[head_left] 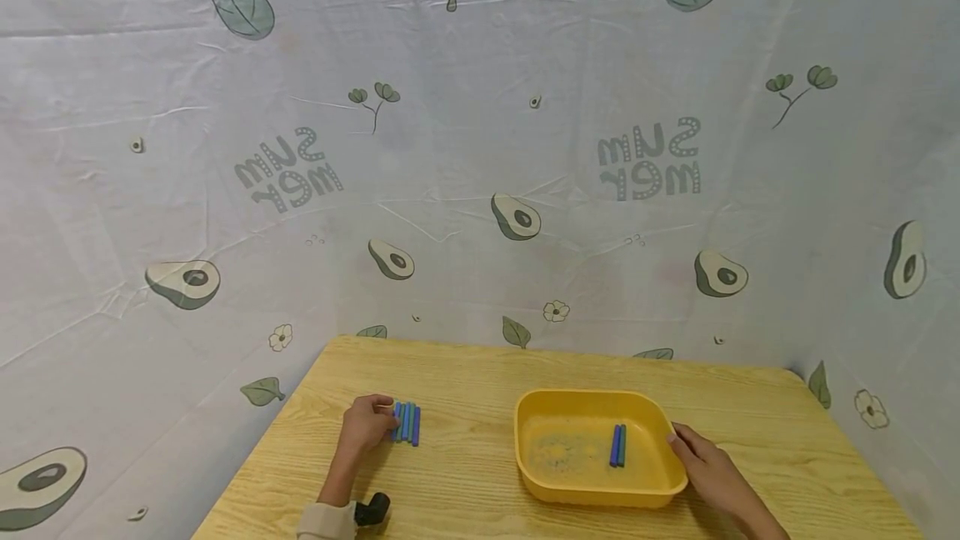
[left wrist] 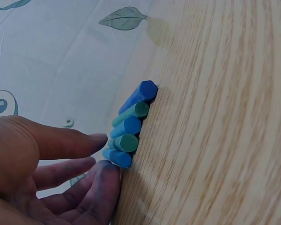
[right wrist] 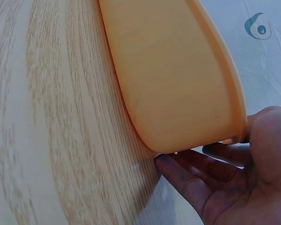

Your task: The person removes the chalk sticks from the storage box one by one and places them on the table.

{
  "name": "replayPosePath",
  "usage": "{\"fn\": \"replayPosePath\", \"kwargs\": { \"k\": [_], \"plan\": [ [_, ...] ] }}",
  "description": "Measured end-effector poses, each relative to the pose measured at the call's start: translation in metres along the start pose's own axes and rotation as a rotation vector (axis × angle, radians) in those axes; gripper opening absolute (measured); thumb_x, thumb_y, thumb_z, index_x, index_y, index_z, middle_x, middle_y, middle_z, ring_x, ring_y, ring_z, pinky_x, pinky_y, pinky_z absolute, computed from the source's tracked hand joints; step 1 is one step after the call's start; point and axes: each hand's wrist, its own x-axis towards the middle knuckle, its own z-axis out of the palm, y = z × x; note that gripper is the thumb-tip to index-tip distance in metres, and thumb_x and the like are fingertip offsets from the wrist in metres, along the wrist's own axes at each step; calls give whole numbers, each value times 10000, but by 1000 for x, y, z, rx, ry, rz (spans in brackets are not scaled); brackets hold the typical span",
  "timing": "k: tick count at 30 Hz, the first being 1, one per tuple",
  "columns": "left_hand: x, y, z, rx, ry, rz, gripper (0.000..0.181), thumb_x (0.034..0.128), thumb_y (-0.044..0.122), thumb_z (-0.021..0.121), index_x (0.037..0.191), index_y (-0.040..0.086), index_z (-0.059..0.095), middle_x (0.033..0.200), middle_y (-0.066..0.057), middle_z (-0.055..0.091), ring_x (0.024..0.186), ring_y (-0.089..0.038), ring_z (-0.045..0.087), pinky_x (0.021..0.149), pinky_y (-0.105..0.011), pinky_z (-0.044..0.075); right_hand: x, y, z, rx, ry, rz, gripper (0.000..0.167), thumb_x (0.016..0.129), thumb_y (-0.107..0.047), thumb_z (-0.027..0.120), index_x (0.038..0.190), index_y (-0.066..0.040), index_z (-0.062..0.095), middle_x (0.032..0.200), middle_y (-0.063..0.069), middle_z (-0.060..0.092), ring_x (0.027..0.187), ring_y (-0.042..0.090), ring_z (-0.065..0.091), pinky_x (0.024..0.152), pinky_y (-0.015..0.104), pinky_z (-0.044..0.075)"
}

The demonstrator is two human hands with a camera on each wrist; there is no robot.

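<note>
Nearest you, a pale sleeve [head_left: 326, 521] is showing at your left wrist, with a black object [head_left: 372, 510] sitting just beside it. Right of the middle of the wood-grained worktop [head_left: 450, 490], your yellow tray [head_left: 592, 495] is standing upright, well in from the right edge. Your right hand [head_left: 716, 469] is gripping the tray's right end, its thumb lying over the rim and its fingers bending against the outside. Inside, closer to the tray's right wall, a dark blue stick [head_left: 615, 446] and a dark green stick [head_left: 622, 446] are lying side by side. Dark specks [head_left: 558, 452] are marking the tray floor to their left.

Over toward the worktop's left edge, your left hand [head_left: 366, 422] is reaching to the left end of a row of five sticks [head_left: 407, 423]. Its fingers are curving loosely with their tips parted, just beside the leftmost, light blue stick [left wrist: 119, 158]; you cannot tell whether they are touching it. From there rightward, the row is running green, blue, green and dark blue.

Beyond the worktop's far edge, a pale sheet [head_left: 450, 148] is hanging, showing printed leaves, flowers, avocado halves and mirrored lettering.
</note>
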Motion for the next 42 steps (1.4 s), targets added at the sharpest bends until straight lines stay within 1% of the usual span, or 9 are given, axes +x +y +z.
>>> {"fn": "replayPosePath", "kwargs": {
  "k": [7,11,15,26,30,34,36,39,42],
  "plan": [
    [-2,2,-3,-17,-47,1,443,903,-18,783,1313,-139,670,1155,-289,748,903,-280,758,701,-373,640,1,2,-2,7,-9,7,696,1185,-436,338,1603,120,363,1592,365,465,1452,554,483,1130,645,491],
    [-2,1,-5,-48,-61,-5,454,914,-24,780,1332,-146,653,1181,-307,732,924,-318,776,745,-399,662,2,2,-3,15,-15,6,705,1183,-447,343,1602,119,365,1595,367,460,1450,552,486,1124,636,500],
    [-3,0,-5,-82,-60,-9,454,921,-28,770,1339,-153,644,1184,-318,723,932,-349,785,778,-416,672,4,3,-3,28,-31,14,741,1176,-480,345,1606,123,351,1607,372,439,1462,554,470,1128,636,498],
    [0,0,-6,-107,-77,-23,464,942,-38,758,1368,-160,620,1231,-338,706,976,-390,783,789,-437,675,5,5,-4,63,-38,46,778,1170,-503,353,1607,140,335,1622,378,408,1481,559,440,1135,629,497],
    [0,1,-7,-118,-79,-21,437,963,-24,731,1365,-160,623,1233,-336,704,989,-396,780,804,-449,676,5,6,-4,168,-52,71,755,1177,-465,365,1616,146,303,1635,380,381,1458,521,495,1090,541,564],
    [-1,0,-8,-118,-77,-15,436,963,-14,724,1360,-162,626,1217,-330,713,984,-397,783,807,-454,675,5,9,-6,331,-105,71,739,1184,-404,382,1624,171,231,1637,404,353,1346,436,634,986,442,633],
    [0,0,-8,-123,-76,-16,439,959,-16,725,1360,-163,625,1215,-327,716,982,-397,784,807,-455,675,4,12,-8,395,-143,58,752,1186,-391,380,1624,187,182,1640,423,324,1305,398,670,962,426,643],
    [0,-1,-9,-138,-79,-20,437,962,-21,717,1363,-166,621,1212,-328,714,983,-401,784,811,-459,675,2,15,-10,459,-192,41,781,1186,-397,378,1625,198,127,1652,438,274,1300,373,679,967,421,642],
    [0,-1,-9,-144,-81,-25,431,972,-8,709,1364,-163,622,1188,-317,717,986,-406,784,811,-462,675,2,18,-11,481,-201,49,796,1182,-410,391,1628,193,125,1663,428,262,1313,350,674,982,419,637]
  ]
}}
